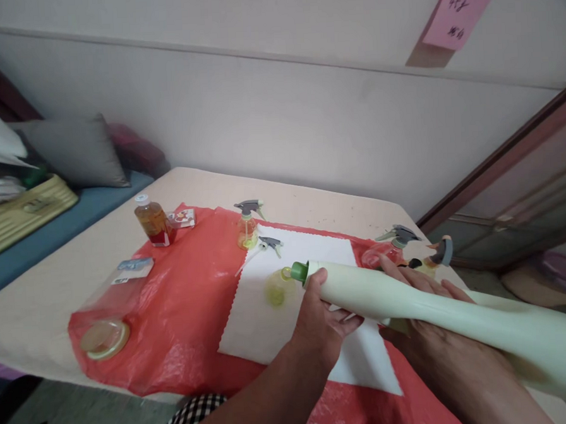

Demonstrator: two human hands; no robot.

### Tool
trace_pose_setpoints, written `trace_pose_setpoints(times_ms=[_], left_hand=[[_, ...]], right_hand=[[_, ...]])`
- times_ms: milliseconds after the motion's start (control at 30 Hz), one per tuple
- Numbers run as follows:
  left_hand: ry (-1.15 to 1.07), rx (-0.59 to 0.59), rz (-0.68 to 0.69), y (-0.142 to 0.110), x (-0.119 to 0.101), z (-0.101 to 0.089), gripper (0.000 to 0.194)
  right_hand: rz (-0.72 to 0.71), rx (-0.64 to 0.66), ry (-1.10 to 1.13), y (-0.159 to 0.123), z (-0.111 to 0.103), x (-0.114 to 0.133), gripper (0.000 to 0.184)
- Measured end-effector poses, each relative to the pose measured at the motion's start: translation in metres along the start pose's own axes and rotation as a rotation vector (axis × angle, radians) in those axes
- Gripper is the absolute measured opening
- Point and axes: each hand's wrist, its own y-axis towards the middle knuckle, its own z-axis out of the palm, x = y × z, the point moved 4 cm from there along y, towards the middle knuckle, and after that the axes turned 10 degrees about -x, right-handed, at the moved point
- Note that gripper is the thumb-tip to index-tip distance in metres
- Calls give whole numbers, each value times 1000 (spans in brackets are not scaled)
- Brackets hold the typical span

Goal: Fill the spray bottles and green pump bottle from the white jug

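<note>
A big pale green long-necked container (pixel 377 289) lies across both my hands, tilted, with its dark green spout (pixel 299 271) toward the left. My left hand (pixel 320 321) grips the neck close to the spout, thumb on top. Farther back, my right hand (pixel 425 306) wraps the container from beneath and behind, its fingertips showing above. Just left of the spout stands a small clear bottle (pixel 275 293) with yellow liquid and an open mouth; whether the spout touches it I cannot tell. A loose grey spray head (pixel 268 244) with its tube rests on the white sheet (pixel 256 330).
Red plastic (pixel 188 305) covers part of the table. A spray bottle (pixel 247 229) and an amber bottle (pixel 153 224) stand at the back. At left lies a round lidded jar (pixel 104 339). More sprayers (pixel 398 239) sit behind my right hand. A wall (pixel 278 123) rises behind.
</note>
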Motion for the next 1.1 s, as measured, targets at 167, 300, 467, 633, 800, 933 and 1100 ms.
trace_pose_setpoints(times_ms=[167, 300, 467, 633, 800, 933, 1100], left_hand=[[-16, -20, -1, -1, -1, 0, 55], [-12, -15, 0, 0, 0, 0, 55], [-15, -22, -3, 0, 0, -1, 56], [-35, -19, -9, -1, -1, 1, 53], [-35, -21, -12, -1, -1, 2, 56], [-40, -5, -10, -1, -1, 2, 57], [-42, -13, -13, -2, 0, 1, 56]], right_hand=[[28, -16, 6, 0, 0, 2, 68], [17, -10, 0, 1, -1, 2, 70], [-30, -24, -13, 3, -2, 1, 68], [-9, -22, -53, 5, -7, 4, 67], [-28, -21, -93, 5, -7, 5, 66], [-66, 16, -114, 2, -3, 1, 66], [-75, 45, -126, -1, 1, -2, 71]])
